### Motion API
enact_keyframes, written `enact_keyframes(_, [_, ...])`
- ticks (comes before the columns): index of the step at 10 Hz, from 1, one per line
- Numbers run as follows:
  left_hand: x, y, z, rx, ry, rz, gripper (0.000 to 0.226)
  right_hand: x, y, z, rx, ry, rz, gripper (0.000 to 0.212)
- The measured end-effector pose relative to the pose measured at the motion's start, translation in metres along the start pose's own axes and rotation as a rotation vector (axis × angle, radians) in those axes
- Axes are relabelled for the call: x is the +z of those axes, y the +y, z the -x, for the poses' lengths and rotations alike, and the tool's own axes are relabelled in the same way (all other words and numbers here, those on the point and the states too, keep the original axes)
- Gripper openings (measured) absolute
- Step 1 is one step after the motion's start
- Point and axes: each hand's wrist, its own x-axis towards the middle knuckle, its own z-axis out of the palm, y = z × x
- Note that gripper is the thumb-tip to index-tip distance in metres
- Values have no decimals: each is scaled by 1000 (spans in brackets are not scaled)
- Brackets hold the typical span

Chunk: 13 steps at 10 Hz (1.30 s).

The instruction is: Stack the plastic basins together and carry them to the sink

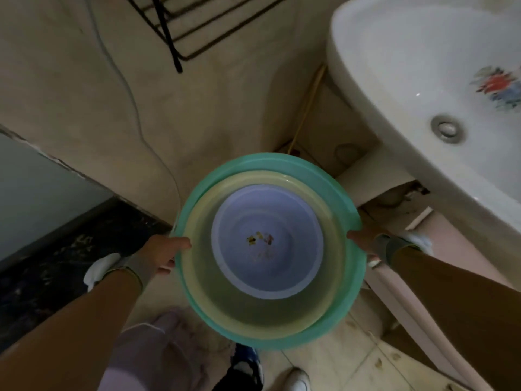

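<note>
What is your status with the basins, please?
Left hand and right hand grip opposite rims of green basin. Yellow basin and purple basin nested inside. Sink ahead right, path clear.

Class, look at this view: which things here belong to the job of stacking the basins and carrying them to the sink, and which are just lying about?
Part of the job:
green basin
yellow basin
purple basin
sink
left hand
right hand

Just lying about:
black wire rack
white cable along the wall
shoes on the floor
</note>
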Motion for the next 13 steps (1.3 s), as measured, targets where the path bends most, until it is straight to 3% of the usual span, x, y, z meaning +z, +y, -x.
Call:
enact_keyframes(2, [50, -16, -84, 23, 65, 107, 54, 30, -19, -44, 85, 12, -58, 52])
enact_keyframes(4, [94, -20, -170, 62, 156, 177, 55, 74, -20, -121, 43, 16, -36, 47])
enact_keyframes(6, [115, -12, -218, 140, 252, 100, 55, 114, -17, -171, 30, 51, -63, 46])
enact_keyframes(8, [121, -8, -256, 83, 142, 61, 22, 139, -12, -208, -9, 37, -124, 43])
enact_keyframes(10, [127, -12, -286, 104, 126, 15, 23, 152, -3, -228, -21, 49, -80, 42])
enact_keyframes(11, [124, -15, -295, 128, 111, -20, 22, 156, 1, -239, -51, 81, -42, 33])
enact_keyframes(12, [121, -17, -292, 131, 119, -86, 23, 157, -1, -246, -106, 166, 71, 41])
enact_keyframes(13, [124, -20, -294, 158, 170, -126, 39, 154, -13, -246, -240, 417, 181, 43])
